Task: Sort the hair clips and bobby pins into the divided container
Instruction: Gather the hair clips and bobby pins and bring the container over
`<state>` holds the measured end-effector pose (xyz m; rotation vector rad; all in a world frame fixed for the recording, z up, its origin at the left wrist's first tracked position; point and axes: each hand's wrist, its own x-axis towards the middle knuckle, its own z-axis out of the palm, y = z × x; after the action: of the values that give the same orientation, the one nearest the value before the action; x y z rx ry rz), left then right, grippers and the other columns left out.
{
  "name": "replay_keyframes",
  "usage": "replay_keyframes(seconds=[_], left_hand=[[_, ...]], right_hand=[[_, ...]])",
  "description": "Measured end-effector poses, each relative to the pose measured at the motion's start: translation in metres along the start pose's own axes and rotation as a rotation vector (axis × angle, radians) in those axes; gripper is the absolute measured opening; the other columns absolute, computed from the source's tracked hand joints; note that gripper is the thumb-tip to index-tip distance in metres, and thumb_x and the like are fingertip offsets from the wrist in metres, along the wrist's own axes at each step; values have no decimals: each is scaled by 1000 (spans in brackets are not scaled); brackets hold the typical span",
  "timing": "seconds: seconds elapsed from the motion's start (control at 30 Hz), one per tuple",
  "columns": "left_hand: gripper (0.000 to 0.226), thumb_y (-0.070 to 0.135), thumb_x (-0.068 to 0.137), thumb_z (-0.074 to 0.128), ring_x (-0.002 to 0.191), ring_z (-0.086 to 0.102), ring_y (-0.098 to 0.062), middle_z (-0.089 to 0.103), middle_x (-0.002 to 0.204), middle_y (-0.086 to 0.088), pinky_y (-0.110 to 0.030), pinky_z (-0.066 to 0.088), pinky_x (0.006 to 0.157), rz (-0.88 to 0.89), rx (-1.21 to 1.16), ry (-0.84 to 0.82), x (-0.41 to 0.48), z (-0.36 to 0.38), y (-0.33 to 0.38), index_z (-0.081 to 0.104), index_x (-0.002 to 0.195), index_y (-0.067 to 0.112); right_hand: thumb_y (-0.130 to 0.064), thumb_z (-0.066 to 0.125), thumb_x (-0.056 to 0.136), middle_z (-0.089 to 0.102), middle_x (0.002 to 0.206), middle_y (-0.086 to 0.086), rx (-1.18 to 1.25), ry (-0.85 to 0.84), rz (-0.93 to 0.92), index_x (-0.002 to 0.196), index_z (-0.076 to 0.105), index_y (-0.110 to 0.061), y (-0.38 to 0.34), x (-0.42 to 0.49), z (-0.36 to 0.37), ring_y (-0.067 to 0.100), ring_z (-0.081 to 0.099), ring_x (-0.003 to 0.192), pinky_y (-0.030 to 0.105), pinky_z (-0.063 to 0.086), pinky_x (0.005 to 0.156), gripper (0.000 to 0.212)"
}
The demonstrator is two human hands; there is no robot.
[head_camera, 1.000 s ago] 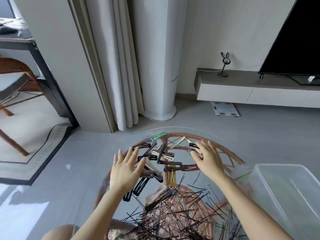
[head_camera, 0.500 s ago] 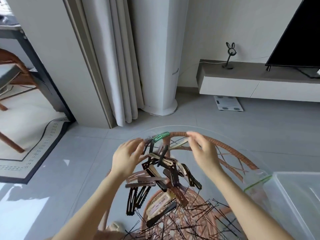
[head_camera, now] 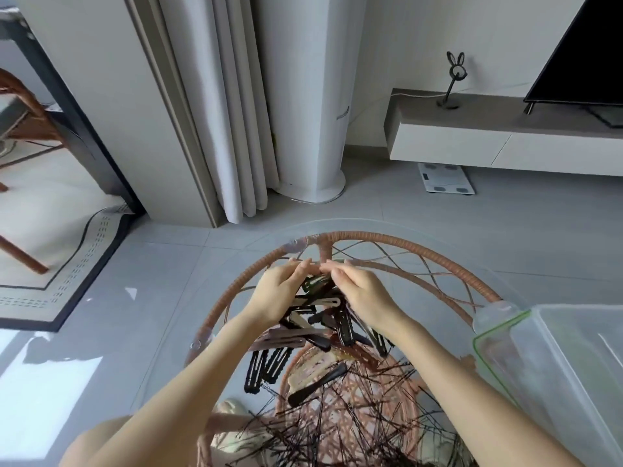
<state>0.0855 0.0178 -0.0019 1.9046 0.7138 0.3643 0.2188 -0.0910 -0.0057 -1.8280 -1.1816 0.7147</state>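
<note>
Nearest me, bobby pins (head_camera: 337,429) lie scattered on the glass table (head_camera: 175,298). Beyond them, my left hand (head_camera: 278,296) and right hand (head_camera: 364,294) cup the hair clips (head_camera: 317,318), fingers curled, fingertips meeting. The container (head_camera: 556,365) lies rightward, nearer my right hand.

1 head view, high, facing forward and down; close over glass table (head_camera: 188,298), floor beyond.
</note>
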Motion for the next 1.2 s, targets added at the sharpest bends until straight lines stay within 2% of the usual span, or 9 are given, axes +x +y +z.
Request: replay_keyframes(seconds=[0.23, 0.37, 0.47, 0.53, 0.63, 0.77, 1.03, 1.13, 1.2], left_hand=[[32, 41, 94, 39, 111, 59, -11, 67, 113, 6, -37, 39, 106, -46, -143, 87, -37, -9, 17, 69, 96, 29], [42, 49, 88, 41, 115, 56, -19, 63, 122, 1, -40, 43, 100, -49, 114, 371, -100, -24, 12, 64, 112, 23], [54, 57, 84, 34, 124, 49, -17, 56, 130, 2, -44, 37, 106, 8, 309, 391, -147, -27, 8, 60, 118, 24], [57, 61, 83, 30, 134, 36, -16, 45, 141, 4, -48, 27, 113, 11, 420, 342, -173, -19, 3, 52, 126, 31], [68, 71, 79, 19, 145, 12, -19, 22, 154, 3, -50, 9, 118, -91, 510, 299, -202, 6, -2, 31, 139, 40], [75, 74, 76, 7, 145, -9, -23, 0, 157, -3, -44, -11, 116, -160, 567, 259, -221, 46, 0, 11, 143, 42], [56, 52, 92, 32, 135, -11, -7, 3, 158, 0, -47, 0, 117, -118, 297, 259, -212, 75, 32, 20, 144, 35], [60, 62, 88, 27, 142, -11, -12, 8, 157, 2, -40, -4, 117, 28, 428, 210, -219, 68, 32, 24, 142, 36], [62, 67, 86, 22, 145, -9, -15, 8, 156, 4, -41, -5, 119, 191, 596, 95, -226, 66, 33, 23, 142, 40]], right_hand=[[-28, 34, 97, 57, 126, -7, 5, 35, -13, 122, 54, -20, -30, -53, -22, 3, 49, 115, 9, 35, 87, 33], [-28, 35, 97, 58, 112, -16, -21, 313, 42, 120, 55, -21, -25, -123, -56, -6, 49, 106, 14, 37, 93, 31], [-26, 36, 97, 50, 80, -24, -159, 305, 105, 124, 53, -14, -15, -172, -62, -14, 43, 81, 14, 39, 78, 34], [-29, 36, 96, 59, 116, -10, -313, 246, 108, 133, 44, -12, -3, -192, -57, -1, 48, 111, 22, 32, 100, 41], [-34, 31, 97, 31, 149, 5, -606, 165, 110, 140, 31, -11, 17, -204, -41, 15, 25, 139, 25, 8, 113, 49], [-56, 9, 88, 14, 154, 2, -656, 152, 139, 144, 18, -17, 17, -216, -8, 15, 10, 143, 30, 2, 116, 69], [-28, 33, 98, 37, 147, 1, -293, 253, -30, 138, 36, -13, -31, -228, 32, 2, 29, 130, 19, 18, 110, 43], [-25, 35, 97, 51, 135, 2, -354, 451, 62, 132, 44, -13, -29, -250, 1, 7, 47, 119, 18, 33, 95, 38], [-27, 35, 97, 54, 133, 2, -454, 520, 162, 131, 46, -12, -15, -267, -23, 16, 51, 120, 17, 30, 92, 39]])
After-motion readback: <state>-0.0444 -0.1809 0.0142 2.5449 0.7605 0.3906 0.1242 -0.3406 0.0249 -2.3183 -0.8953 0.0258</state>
